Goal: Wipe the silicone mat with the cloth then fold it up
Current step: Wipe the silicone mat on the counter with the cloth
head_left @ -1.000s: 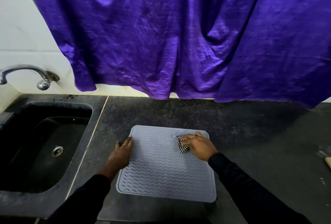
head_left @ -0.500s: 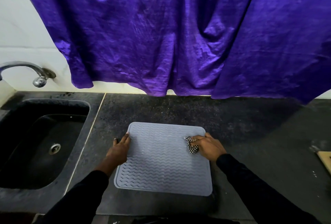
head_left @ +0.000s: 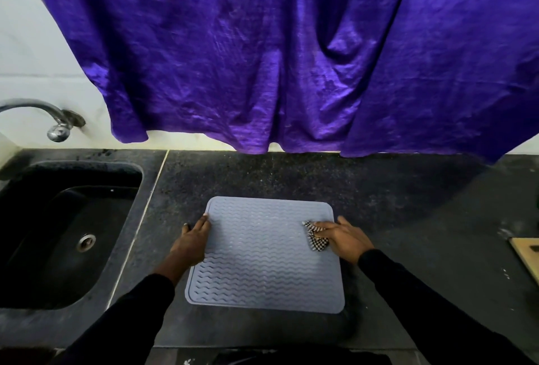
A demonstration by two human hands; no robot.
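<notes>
A grey silicone mat (head_left: 262,256) with wavy ridges lies flat on the dark counter (head_left: 408,219). My left hand (head_left: 191,243) presses on the mat's left edge, fingers spread over the rim. My right hand (head_left: 344,238) rests at the mat's right edge, pressing a small black-and-white checked cloth (head_left: 316,236) against the mat. Most of the cloth is hidden under the fingers.
A black sink (head_left: 64,233) with a drain sits to the left, a metal tap (head_left: 55,122) above it. A purple curtain (head_left: 277,52) hangs over the back wall. A wooden board's corner (head_left: 528,254) shows at the right edge.
My right hand has slid the cloth rightward across the mat, from near its upper middle to its right edge. The left hand stays on the left edge.
</notes>
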